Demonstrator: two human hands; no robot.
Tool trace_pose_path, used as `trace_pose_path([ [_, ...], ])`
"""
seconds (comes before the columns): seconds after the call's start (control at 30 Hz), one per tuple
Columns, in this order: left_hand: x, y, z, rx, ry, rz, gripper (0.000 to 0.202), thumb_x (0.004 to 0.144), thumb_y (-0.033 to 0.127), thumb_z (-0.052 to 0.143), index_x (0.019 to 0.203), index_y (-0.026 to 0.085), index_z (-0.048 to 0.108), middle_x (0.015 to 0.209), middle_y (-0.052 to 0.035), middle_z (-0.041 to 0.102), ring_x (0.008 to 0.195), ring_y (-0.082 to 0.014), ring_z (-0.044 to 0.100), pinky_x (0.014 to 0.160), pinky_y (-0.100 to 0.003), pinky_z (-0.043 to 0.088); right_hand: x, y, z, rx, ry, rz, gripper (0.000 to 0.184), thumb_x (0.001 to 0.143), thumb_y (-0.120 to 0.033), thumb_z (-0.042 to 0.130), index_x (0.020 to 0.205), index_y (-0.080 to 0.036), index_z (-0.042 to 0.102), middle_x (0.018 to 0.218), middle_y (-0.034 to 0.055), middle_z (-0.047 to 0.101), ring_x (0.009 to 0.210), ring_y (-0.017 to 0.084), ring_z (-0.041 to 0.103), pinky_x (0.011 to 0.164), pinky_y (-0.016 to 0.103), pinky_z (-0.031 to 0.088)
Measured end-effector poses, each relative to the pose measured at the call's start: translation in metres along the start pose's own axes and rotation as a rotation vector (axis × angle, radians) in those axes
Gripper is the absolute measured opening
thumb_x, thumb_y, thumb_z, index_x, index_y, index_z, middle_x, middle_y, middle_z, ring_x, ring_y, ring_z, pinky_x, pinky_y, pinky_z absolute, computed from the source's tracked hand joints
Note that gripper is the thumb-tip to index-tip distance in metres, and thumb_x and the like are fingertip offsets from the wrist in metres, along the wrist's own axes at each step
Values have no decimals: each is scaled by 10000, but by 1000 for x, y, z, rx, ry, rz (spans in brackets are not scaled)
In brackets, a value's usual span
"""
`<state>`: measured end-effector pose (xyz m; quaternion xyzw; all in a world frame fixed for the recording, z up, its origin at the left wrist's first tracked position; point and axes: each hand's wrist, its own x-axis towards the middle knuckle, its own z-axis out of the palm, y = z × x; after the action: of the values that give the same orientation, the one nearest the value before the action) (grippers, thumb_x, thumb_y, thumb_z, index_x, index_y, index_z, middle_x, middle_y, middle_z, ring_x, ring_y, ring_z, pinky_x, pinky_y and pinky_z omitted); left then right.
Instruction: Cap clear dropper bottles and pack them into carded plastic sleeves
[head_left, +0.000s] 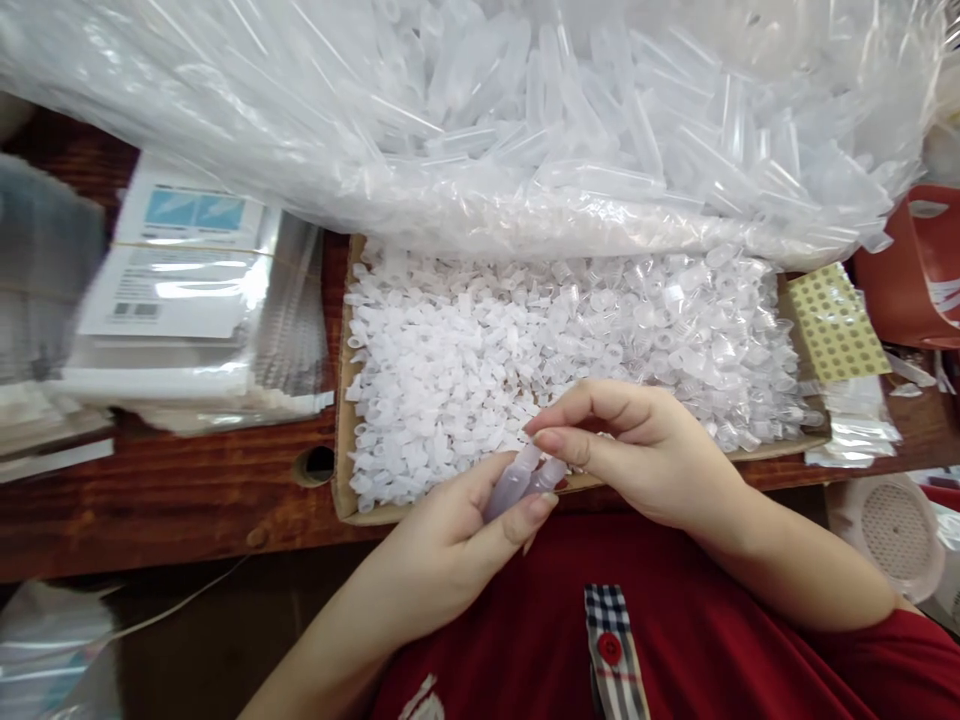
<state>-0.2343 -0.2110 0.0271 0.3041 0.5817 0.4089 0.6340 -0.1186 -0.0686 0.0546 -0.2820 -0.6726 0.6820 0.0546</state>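
Observation:
My left hand [457, 550] is closed around two small translucent plastic bottles [511, 487], held side by side with their necks pointing up and away from me. At the top of one bottle neck, the thumb and forefinger of my right hand [645, 455] come together in a pinch. Whatever sits between those fingertips is too small and covered to make out. Just beyond both hands lies a shallow cardboard tray [343, 490]. Small white plastic tips [435, 390] fill its left side, and clear ribbed caps [697, 340] fill its right.
A large clear bag [480, 205] of plastic tubes overhangs the tray's far edge. Left are banded stacks of printed pouches [180, 270]. At right are a yellow dotted sheet [838, 320] and a red-brown bin [911, 270]. The wooden table [187, 500] has a round hole.

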Motion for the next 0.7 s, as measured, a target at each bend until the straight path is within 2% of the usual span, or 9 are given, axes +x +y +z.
trace_pose_path([
  [0.1, 1, 4, 1, 61, 5, -13, 289, 908, 470, 483, 770, 216, 487, 637, 66, 448, 571, -120, 407, 547, -245, 362, -1, -4, -5, -181, 30, -76, 100, 803, -245, 688, 723, -186, 673, 785, -17, 589, 669, 88, 584, 621, 211, 487],
  [0.23, 0, 8, 4, 137, -5, -46, 305, 894, 499, 484, 829, 207, 542, 708, 39, 531, 646, -146, 481, 604, -265, 396, -1, -7, -10, -334, -29, -142, 146, 822, -197, 666, 683, -166, 638, 732, -23, 570, 680, 84, 555, 649, 209, 450],
  [0.4, 1, 7, 7, 250, 24, -73, 352, 884, 539, 467, 813, 206, 556, 745, 13, 583, 706, -194, 542, 630, -298, 405, -1, -7, -13, -383, -154, -109, 155, 832, -171, 653, 680, -153, 628, 723, -15, 588, 697, 92, 566, 644, 205, 441],
  [0.57, 5, 9, 11, 191, 28, -59, 318, 895, 506, 476, 878, 207, 581, 834, -4, 634, 799, -211, 582, 694, -303, 429, 1, -9, -17, -401, -198, -87, 157, 843, -210, 652, 695, -158, 646, 724, -16, 603, 712, 101, 582, 654, 211, 452],
  [0.63, 6, 10, 11, 162, 48, -47, 320, 881, 515, 505, 821, 208, 572, 766, 11, 613, 728, -185, 566, 644, -283, 421, 2, -9, -22, -372, -238, -87, 147, 858, -255, 642, 743, -170, 673, 760, -10, 632, 742, 114, 608, 681, 223, 472],
  [0.7, 6, 10, 10, 89, 71, -28, 347, 866, 533, 529, 751, 207, 553, 651, 37, 575, 606, -144, 529, 580, -260, 400, 5, -8, -28, -375, -184, -122, 167, 903, -304, 582, 860, -187, 693, 844, 8, 672, 808, 138, 635, 722, 248, 493],
])
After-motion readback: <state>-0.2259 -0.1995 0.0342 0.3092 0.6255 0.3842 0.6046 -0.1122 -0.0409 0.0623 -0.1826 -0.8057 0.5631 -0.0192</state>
